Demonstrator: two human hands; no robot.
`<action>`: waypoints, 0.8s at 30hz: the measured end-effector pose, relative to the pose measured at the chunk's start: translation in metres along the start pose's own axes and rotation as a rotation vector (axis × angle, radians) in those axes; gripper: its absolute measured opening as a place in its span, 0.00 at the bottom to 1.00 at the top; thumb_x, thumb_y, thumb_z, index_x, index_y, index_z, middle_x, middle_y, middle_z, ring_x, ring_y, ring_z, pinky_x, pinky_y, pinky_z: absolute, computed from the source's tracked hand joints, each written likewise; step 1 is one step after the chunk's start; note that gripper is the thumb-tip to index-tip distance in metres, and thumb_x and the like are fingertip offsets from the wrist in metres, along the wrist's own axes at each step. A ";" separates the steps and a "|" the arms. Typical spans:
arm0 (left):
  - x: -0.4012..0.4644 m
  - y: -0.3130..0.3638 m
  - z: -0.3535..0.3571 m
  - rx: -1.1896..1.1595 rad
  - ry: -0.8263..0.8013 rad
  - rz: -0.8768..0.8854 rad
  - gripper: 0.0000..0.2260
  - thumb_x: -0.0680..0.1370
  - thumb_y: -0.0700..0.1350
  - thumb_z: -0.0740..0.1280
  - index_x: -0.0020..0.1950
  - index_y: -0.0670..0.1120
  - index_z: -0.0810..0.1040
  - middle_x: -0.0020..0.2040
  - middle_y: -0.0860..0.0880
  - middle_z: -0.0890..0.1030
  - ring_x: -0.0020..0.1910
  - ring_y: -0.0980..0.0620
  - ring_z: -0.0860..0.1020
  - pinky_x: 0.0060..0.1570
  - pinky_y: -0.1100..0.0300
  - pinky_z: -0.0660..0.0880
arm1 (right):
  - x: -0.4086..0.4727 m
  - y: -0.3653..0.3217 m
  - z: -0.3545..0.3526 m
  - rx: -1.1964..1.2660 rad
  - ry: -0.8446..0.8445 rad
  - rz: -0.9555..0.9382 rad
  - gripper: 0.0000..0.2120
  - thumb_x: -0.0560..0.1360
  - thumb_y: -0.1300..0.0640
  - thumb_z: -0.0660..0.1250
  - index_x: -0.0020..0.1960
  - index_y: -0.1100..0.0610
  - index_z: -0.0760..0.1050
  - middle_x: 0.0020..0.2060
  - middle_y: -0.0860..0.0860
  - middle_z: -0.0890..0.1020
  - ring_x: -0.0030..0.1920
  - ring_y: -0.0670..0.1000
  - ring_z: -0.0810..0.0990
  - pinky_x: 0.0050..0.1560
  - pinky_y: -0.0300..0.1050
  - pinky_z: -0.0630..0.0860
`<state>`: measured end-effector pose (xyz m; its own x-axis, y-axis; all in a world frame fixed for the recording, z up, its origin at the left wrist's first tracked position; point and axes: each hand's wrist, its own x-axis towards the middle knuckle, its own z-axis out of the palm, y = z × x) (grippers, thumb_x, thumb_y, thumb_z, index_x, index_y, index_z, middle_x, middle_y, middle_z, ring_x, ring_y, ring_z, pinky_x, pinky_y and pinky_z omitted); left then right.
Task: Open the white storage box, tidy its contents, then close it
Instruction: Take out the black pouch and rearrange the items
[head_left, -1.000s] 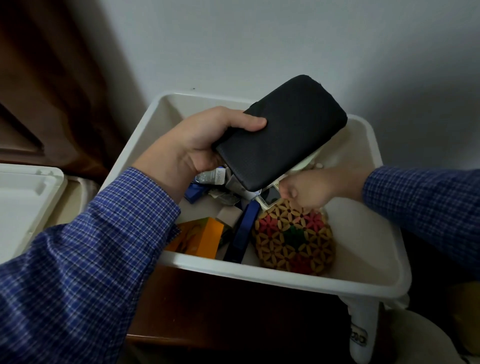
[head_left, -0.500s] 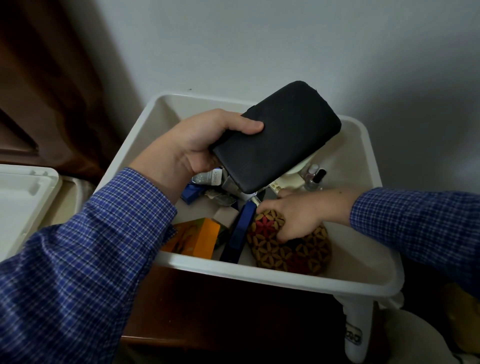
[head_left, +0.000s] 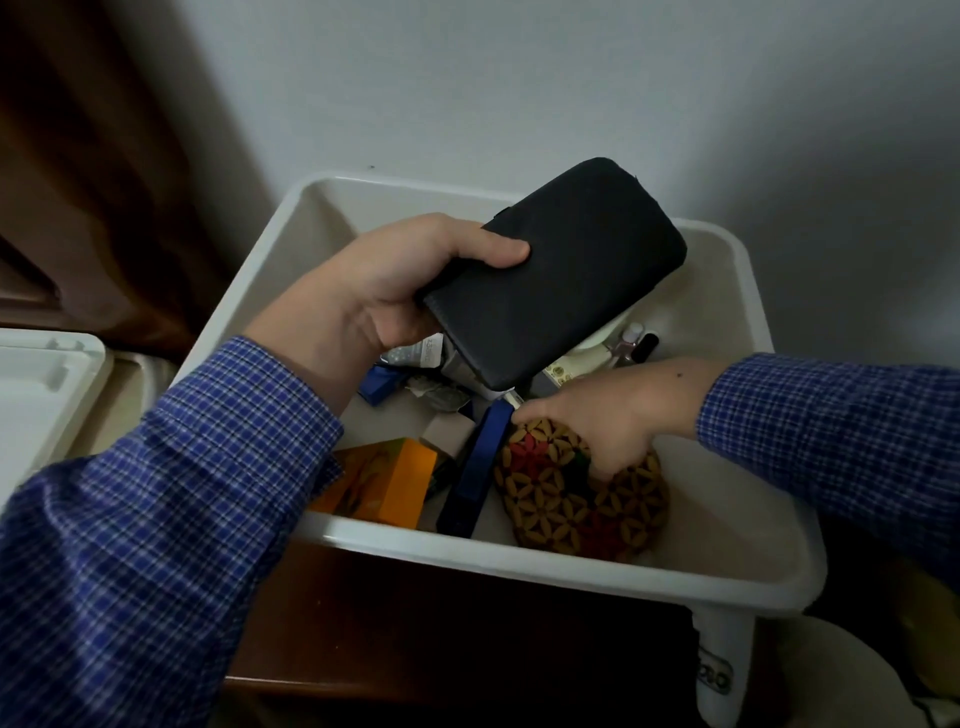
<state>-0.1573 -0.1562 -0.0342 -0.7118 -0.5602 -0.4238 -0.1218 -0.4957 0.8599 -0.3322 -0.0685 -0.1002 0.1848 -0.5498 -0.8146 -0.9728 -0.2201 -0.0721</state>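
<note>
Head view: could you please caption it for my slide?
Left hand holds a black case over the open box; right hand grips a patterned pouch.

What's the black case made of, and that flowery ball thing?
The black case looks like matte woven fabric; faint weave shows. The flowery pouch seems made of small glossy beads, maybe wood, strung in petal patterns. It's dim, so neither is certain.

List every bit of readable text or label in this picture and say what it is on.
None reads clearly.
Small bottle under the black case: printed label, too small to read.
White object below the box: dark logo, blurred, unreadable.
Pale item by the right hand: round mark, too small.
Orange box: a picture, no legible words.
</note>
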 end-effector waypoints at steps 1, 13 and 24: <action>0.000 0.000 0.001 -0.007 0.001 -0.005 0.22 0.70 0.42 0.67 0.64 0.38 0.78 0.58 0.41 0.83 0.48 0.47 0.84 0.47 0.57 0.82 | 0.000 0.001 0.001 0.014 0.003 -0.012 0.49 0.71 0.55 0.77 0.80 0.40 0.48 0.59 0.50 0.74 0.42 0.44 0.73 0.35 0.39 0.71; 0.003 -0.002 0.001 -0.017 -0.018 -0.035 0.22 0.71 0.42 0.67 0.64 0.37 0.78 0.57 0.41 0.84 0.47 0.47 0.84 0.44 0.58 0.82 | 0.005 0.002 0.001 -0.013 -0.073 -0.002 0.51 0.71 0.48 0.76 0.78 0.36 0.42 0.60 0.52 0.70 0.50 0.50 0.74 0.39 0.43 0.74; -0.003 0.001 -0.004 0.088 -0.239 -0.108 0.25 0.74 0.40 0.66 0.71 0.34 0.71 0.60 0.38 0.81 0.50 0.44 0.84 0.45 0.56 0.83 | -0.068 0.018 -0.019 -0.009 -0.075 0.000 0.30 0.79 0.57 0.67 0.77 0.46 0.61 0.65 0.48 0.75 0.65 0.51 0.75 0.66 0.50 0.74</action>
<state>-0.1528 -0.1575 -0.0333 -0.8333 -0.3294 -0.4440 -0.2578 -0.4790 0.8391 -0.3600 -0.0500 -0.0350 0.1735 -0.4881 -0.8554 -0.9715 -0.2273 -0.0673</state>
